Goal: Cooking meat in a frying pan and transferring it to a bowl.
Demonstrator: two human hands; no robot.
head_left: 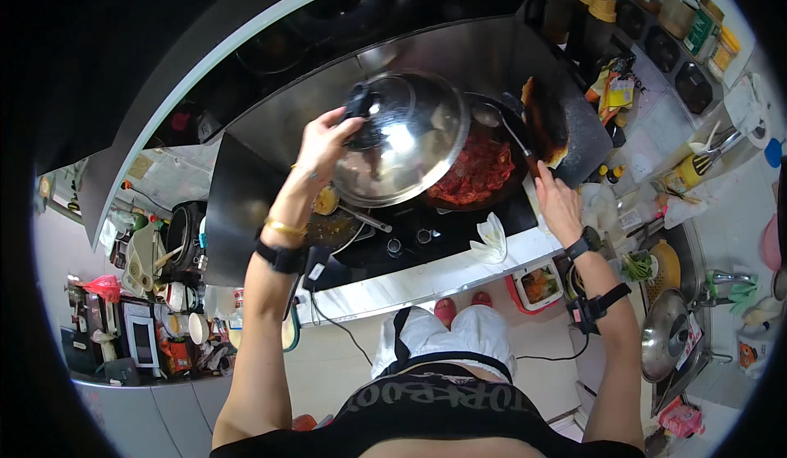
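My left hand [322, 144] grips the black handle of a shiny domed pot lid [402, 167], which is raised and tilted over the left part of a dark wok [525, 175]. Dark red meat pieces [475, 171] fill the wok, partly hidden by the lid. My right hand [559, 206] is closed round the brown handle of a metal ladle [515, 137]. Its rounded head rests near the far side of the wok, beyond the meat. On the left burner, behind my left forearm, is a second pan [336, 229] with some yellowish liquid and a metal-handled tool.
A white cloth or leaf-like piece [490, 239] lies at the black stove's front edge. Below the counter stands a red-rimmed container [537, 287]. To the right are a sink [693, 265] and another lid [665, 335]. Splash panels [246, 212] enclose the stove.
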